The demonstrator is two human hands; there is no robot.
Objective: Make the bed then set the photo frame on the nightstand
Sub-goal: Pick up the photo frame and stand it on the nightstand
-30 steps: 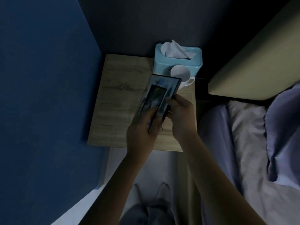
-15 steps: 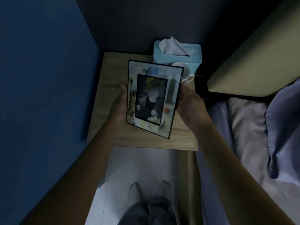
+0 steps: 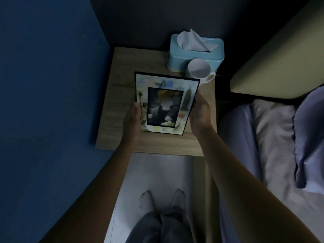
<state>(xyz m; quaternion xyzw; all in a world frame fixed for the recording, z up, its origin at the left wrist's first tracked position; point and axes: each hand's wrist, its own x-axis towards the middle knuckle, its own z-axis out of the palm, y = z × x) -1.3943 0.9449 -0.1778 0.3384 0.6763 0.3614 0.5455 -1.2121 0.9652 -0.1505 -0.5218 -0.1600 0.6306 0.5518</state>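
The photo frame [image 3: 164, 104], black-edged with a pale illustrated border around a dark picture, faces up toward me above the wooden nightstand [image 3: 119, 88]. My left hand [image 3: 132, 120] grips its left edge, thumb over the front. My right hand [image 3: 199, 111] holds its right edge, fingers hidden behind it. Whether the frame's bottom edge touches the nightstand top I cannot tell. The bed [image 3: 273, 137], with pale sheet and a bluish pillow, lies to the right.
A light blue tissue box [image 3: 177, 57] stands at the nightstand's back right, with a white mug [image 3: 199, 69] just in front of it. A blue wall [image 3: 52, 102] closes the left side. The beige headboard [image 3: 280, 64] rises at right. My feet show on the floor below.
The frame was turned from edge-on to facing me, then moved slightly away over the nightstand. Both hands shifted from its lower end to its side edges.
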